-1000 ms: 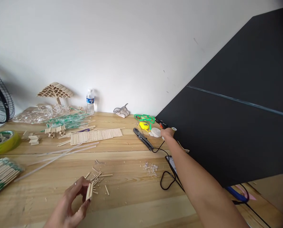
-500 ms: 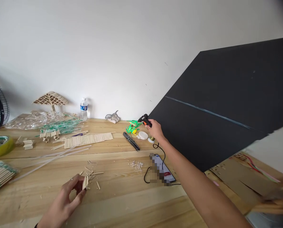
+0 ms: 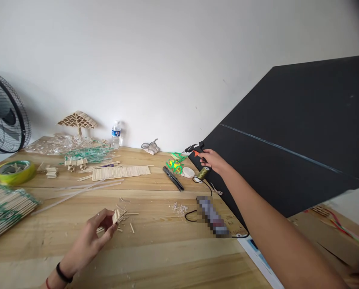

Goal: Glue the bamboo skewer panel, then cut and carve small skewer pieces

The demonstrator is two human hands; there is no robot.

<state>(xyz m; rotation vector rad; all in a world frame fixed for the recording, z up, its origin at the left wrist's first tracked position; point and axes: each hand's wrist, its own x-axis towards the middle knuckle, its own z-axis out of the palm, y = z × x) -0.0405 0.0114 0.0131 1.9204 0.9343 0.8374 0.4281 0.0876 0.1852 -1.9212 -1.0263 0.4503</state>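
Between the thumb and fingers of my left hand (image 3: 99,230) is a small block of short wooden sticks (image 3: 116,216), held low over the table. Loose cut sticks (image 3: 128,218) lie scattered just beside it. My right hand (image 3: 211,158) reaches far forward, its fingers round the handle of a black and orange glue gun (image 3: 195,147). The gun's nozzle points left, above some green strips (image 3: 178,155). Under my right hand stands a spool of olive thread (image 3: 203,173), near a round white disc (image 3: 188,172).
A black box cutter (image 3: 173,178) and a flat stick panel (image 3: 121,172) lie mid-table. Around them are a water bottle (image 3: 116,134), a stick tree (image 3: 78,120), yellow tape (image 3: 15,172), bagged sticks (image 3: 7,212), a fan (image 3: 6,110), a blurred phone (image 3: 213,216) and a black board (image 3: 287,140).
The glue gun in my right hand has turned so its side shows and its nozzle points left. The view has shifted left, and the stick block in my left hand is tilted differently.
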